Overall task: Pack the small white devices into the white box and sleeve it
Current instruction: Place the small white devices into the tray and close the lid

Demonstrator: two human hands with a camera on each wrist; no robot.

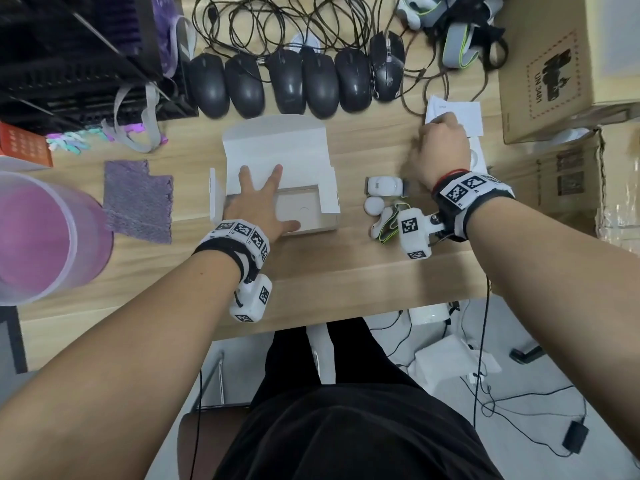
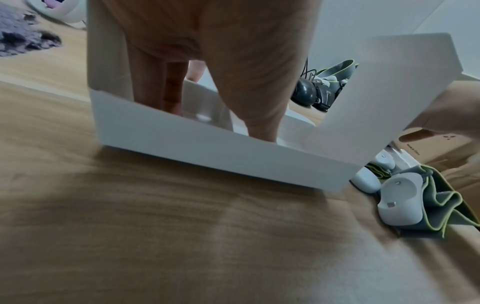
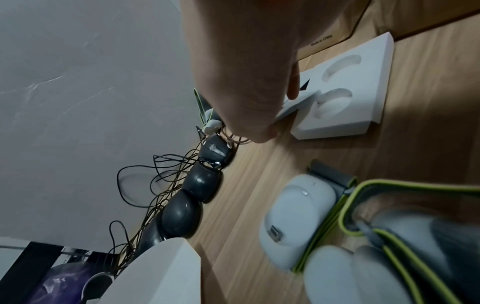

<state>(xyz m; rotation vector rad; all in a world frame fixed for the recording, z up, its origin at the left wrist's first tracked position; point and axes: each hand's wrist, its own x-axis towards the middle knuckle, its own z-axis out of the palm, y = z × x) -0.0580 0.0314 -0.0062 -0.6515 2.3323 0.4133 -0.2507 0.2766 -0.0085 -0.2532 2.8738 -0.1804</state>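
The white box [image 1: 308,223] lies open mid-table with its lid flap [image 1: 273,143] raised. My left hand [image 1: 263,192] rests in it with fingers spread straight; in the left wrist view the left hand [image 2: 207,92] reaches down past the box wall [image 2: 207,148]. To the right lie three small white devices [image 1: 384,185], two with grey-green straps. My right hand [image 1: 438,133] is curled farther back and pinches white paper leaflets [image 1: 460,114]. The right wrist view shows the leaflets [image 3: 291,107] over a white moulded tray [image 3: 363,82], held by the right hand [image 3: 259,102].
Several black mice [image 1: 294,81] with tangled cables line the back edge. Cardboard boxes [image 1: 568,64] stand at the right. A purple cloth [image 1: 138,199] and a pink translucent tub [image 1: 45,237] sit at the left, with a black rack [image 1: 76,53] behind them.
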